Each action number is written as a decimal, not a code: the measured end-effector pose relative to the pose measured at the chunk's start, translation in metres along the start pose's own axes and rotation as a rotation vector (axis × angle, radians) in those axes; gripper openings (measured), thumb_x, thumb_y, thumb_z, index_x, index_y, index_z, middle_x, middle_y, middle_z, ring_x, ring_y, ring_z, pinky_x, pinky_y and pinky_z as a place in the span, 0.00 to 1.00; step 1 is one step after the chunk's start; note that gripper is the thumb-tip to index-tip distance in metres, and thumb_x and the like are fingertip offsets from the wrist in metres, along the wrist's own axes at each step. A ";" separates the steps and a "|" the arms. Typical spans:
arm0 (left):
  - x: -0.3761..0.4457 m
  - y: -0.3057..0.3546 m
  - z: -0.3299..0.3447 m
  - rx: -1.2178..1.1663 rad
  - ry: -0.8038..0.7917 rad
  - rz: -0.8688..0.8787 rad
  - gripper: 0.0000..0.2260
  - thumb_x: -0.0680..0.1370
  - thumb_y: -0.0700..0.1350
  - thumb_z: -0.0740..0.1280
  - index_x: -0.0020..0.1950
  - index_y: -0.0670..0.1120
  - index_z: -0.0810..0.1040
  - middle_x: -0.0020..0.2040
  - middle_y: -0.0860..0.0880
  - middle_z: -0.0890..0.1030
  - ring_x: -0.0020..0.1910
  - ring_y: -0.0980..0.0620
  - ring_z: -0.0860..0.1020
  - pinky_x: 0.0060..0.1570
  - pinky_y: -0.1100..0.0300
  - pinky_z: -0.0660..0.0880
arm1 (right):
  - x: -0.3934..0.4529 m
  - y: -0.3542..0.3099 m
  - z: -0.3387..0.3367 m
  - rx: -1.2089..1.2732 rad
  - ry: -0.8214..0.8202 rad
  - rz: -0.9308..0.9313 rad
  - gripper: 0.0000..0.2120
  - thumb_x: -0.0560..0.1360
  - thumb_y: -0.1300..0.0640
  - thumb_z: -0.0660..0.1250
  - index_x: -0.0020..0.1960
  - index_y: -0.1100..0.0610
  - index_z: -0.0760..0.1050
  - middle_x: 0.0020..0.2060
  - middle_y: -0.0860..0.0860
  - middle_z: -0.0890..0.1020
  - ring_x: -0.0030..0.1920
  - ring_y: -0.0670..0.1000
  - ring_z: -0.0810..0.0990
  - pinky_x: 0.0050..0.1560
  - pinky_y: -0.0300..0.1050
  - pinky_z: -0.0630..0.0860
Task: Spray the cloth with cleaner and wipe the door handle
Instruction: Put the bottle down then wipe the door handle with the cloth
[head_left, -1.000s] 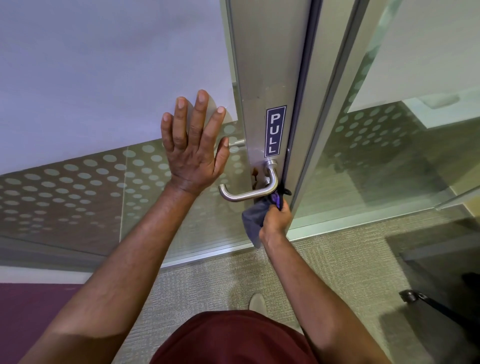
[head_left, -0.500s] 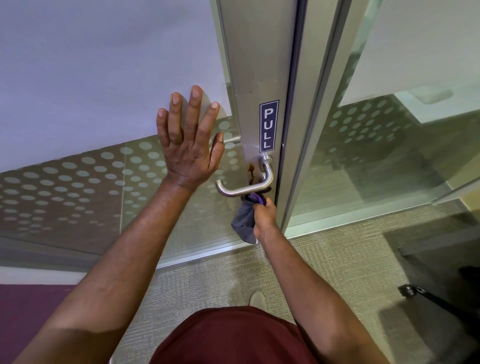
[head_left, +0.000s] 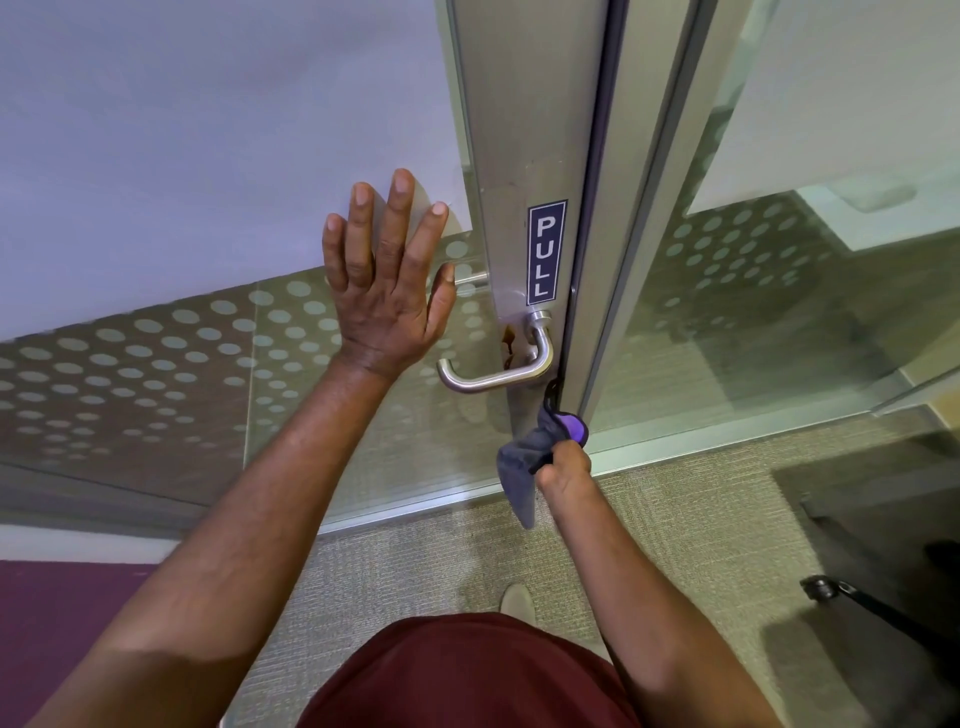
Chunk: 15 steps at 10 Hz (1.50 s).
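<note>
A brushed-metal lever door handle juts from the metal door stile, under a blue PULL sign. A brown stain marks the stile just left of the handle's post. My right hand is below the handle, shut on a grey cloth bunched together with something purple; the cloth hangs apart from the handle. My left hand lies flat with fingers spread on the glass door panel, left of the handle. No spray bottle is in view.
The glass door has frosted dots low down and an opaque upper band. Right of the stile is the door frame and a fixed glass panel. Beige carpet lies below; a dark chair base is at lower right.
My right hand has dropped with the cloth from just under the handle to well below it. My left hand stays pressed flat on the glass.
</note>
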<state>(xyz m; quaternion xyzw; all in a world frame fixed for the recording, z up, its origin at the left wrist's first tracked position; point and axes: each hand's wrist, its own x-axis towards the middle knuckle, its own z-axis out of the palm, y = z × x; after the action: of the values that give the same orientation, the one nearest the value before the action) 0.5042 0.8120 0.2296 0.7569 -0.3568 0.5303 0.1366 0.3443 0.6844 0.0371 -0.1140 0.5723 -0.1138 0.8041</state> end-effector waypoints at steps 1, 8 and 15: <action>0.000 0.000 0.000 -0.002 -0.003 -0.003 0.25 0.84 0.54 0.61 0.81 0.50 0.64 0.87 0.53 0.44 0.85 0.49 0.42 0.83 0.48 0.41 | -0.002 -0.008 0.020 0.080 -0.036 -0.038 0.12 0.85 0.70 0.55 0.59 0.64 0.77 0.64 0.62 0.77 0.61 0.62 0.79 0.69 0.56 0.73; -0.002 0.000 0.001 0.007 0.029 0.030 0.23 0.84 0.54 0.60 0.78 0.49 0.68 0.87 0.52 0.51 0.86 0.48 0.44 0.84 0.48 0.43 | 0.012 -0.003 0.041 0.075 0.041 -0.195 0.16 0.80 0.76 0.61 0.57 0.57 0.76 0.55 0.60 0.79 0.52 0.57 0.80 0.61 0.52 0.78; -0.001 0.001 0.002 0.010 0.031 0.021 0.24 0.83 0.53 0.62 0.79 0.50 0.66 0.87 0.52 0.48 0.86 0.48 0.44 0.83 0.47 0.44 | -0.012 -0.016 0.046 0.219 -0.195 0.015 0.06 0.83 0.68 0.64 0.52 0.61 0.79 0.35 0.56 0.87 0.33 0.52 0.87 0.30 0.42 0.82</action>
<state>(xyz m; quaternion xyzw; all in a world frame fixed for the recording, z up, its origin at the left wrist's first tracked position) 0.5050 0.8107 0.2276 0.7455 -0.3601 0.5449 0.1327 0.3831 0.6756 0.0670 -0.0318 0.4765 -0.1580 0.8643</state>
